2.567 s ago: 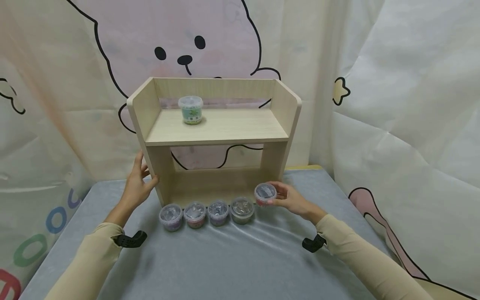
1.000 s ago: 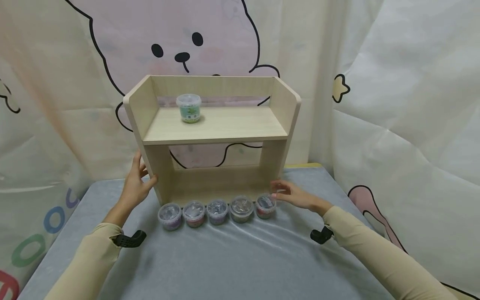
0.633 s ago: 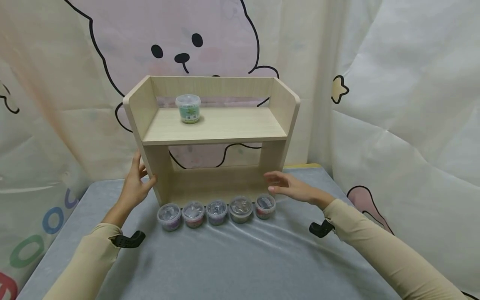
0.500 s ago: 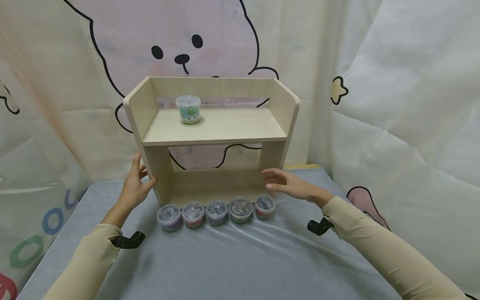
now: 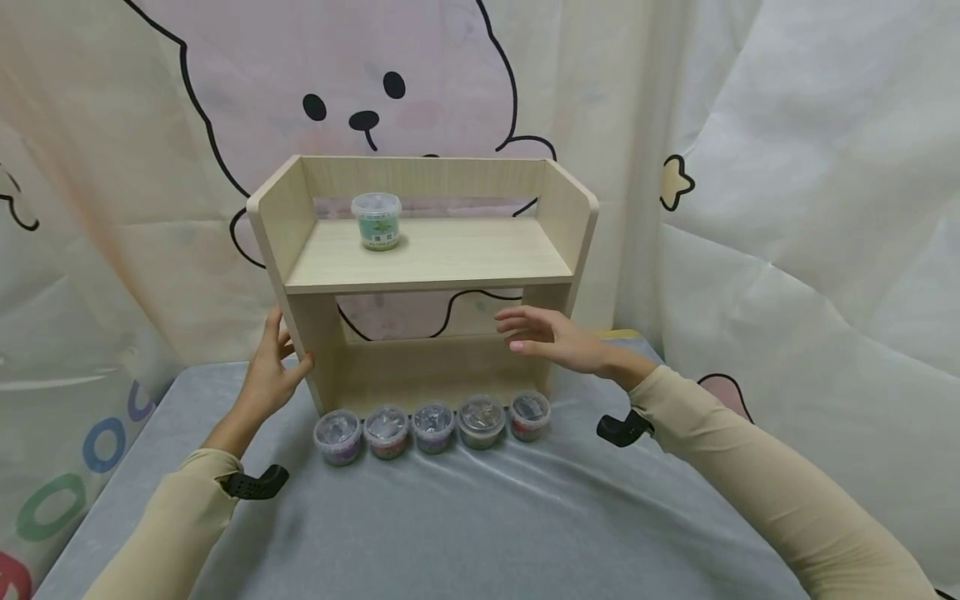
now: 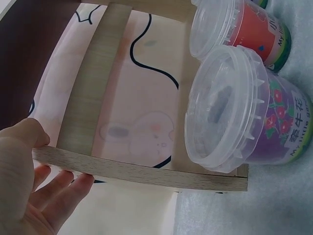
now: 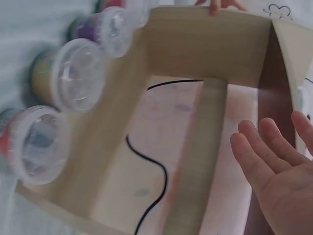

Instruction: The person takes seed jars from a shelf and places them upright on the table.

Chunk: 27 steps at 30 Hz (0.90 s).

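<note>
My left hand (image 5: 268, 367) grips the left side panel of a two-tier wooden shelf (image 5: 427, 258). In the left wrist view the thumb lies on one face of that panel and the fingers on the other. My right hand (image 5: 551, 337) hovers in front of the shelf's lower right part, fingers extended, holding nothing. Below it, a small tub with a clear lid and red sides (image 5: 530, 415) ends a row of lidded plastic tubs along the shelf's foot. At the row's left end stands a purple tub with a flower label (image 6: 274, 117). A green-labelled tub (image 5: 378, 222) stands on the upper tier.
The shelf and tubs stand on a table with a grey-blue cloth (image 5: 450, 533). Behind hangs a curtain (image 5: 615, 100) printed with a cartoon bear. A black wrist camera (image 5: 255, 482) is strapped to the left wrist, another (image 5: 624, 428) to the right.
The right hand has set the red tub down at the row's right end and let go. It has since risen and moved left. The left hand has stayed on the shelf.
</note>
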{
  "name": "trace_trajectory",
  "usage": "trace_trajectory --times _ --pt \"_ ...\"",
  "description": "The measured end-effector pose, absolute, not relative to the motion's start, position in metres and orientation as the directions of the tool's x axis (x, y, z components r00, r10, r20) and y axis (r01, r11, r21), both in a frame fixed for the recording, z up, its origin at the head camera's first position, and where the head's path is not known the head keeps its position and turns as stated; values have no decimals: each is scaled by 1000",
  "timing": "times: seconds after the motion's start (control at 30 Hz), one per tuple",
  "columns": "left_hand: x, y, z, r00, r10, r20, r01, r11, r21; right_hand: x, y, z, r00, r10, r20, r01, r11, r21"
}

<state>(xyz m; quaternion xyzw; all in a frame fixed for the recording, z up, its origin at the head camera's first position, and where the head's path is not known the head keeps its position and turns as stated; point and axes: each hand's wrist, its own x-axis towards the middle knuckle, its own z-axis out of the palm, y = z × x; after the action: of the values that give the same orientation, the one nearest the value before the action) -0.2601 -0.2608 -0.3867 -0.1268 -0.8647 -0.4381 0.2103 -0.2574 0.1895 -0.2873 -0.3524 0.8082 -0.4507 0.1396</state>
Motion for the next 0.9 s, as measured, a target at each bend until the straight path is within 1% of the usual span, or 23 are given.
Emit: trace_trajectory --times 0.2,0.47,0.6,0.73,0.9 --pt "-261 -261 -386 -881 38 471 400 591 701 -261 173 -262 -689 -717 106 -433 291 -853" --pt "-260 -260 -388 -882 28 470 397 581 711 -270 136 -233 -630 -757 175 -459 180 -870" --pt "-259 -260 -388 -887 34 460 392 583 712 -276 116 -223 -623 -759 187 -421 125 -898" --pt "-260 -261 -388 -891 37 453 385 589 710 -285 98 -214 -638 -745 195 -359 65 -931" --pt "-260 -263 -387 -885 44 463 393 601 696 -299 79 -206 -709 -681 185 -291 44 -956"
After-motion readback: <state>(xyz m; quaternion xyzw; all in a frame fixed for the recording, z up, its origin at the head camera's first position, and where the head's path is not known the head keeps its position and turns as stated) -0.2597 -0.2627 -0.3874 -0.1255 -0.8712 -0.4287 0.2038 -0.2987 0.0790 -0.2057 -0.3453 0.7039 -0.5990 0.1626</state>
